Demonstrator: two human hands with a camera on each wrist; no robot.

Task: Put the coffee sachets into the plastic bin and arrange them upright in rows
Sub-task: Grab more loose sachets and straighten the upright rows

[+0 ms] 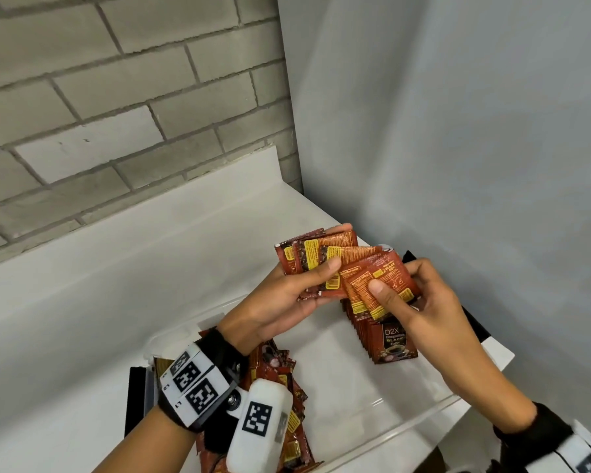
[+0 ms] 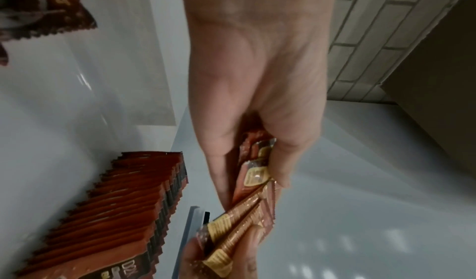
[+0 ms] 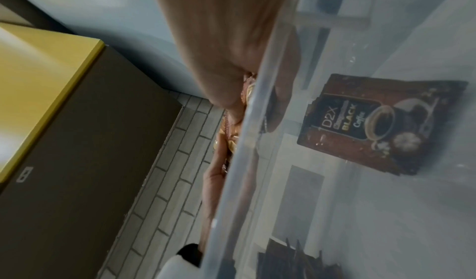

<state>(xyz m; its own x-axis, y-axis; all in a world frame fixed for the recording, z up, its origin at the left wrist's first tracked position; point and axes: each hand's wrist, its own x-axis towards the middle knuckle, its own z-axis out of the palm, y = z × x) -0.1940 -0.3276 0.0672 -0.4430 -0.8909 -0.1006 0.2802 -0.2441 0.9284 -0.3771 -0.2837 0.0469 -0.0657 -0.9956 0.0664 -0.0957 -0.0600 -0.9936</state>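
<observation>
Both hands hold a fan of several red-brown coffee sachets (image 1: 348, 268) above the clear plastic bin (image 1: 410, 418). My left hand (image 1: 297, 288) grips the left part of the fan, thumb on top. My right hand (image 1: 403, 295) pinches the right sachets (image 1: 386, 285), thumb on their face. Below them, a row of sachets (image 1: 379, 336) stands upright along the bin's far right side, the row (image 2: 123, 206) also showing in the left wrist view. A loose heap of sachets (image 1: 284, 387) lies at the bin's near left, partly hidden by my left wrist. Through the bin wall (image 3: 242, 161) the row's front sachet (image 3: 381, 122) shows.
The bin sits on a white counter (image 1: 116, 268) in a corner, with a grey brick wall (image 1: 116, 97) behind and a plain grey wall (image 1: 458, 131) on the right. A black object (image 1: 135, 401) stands at the bin's left edge.
</observation>
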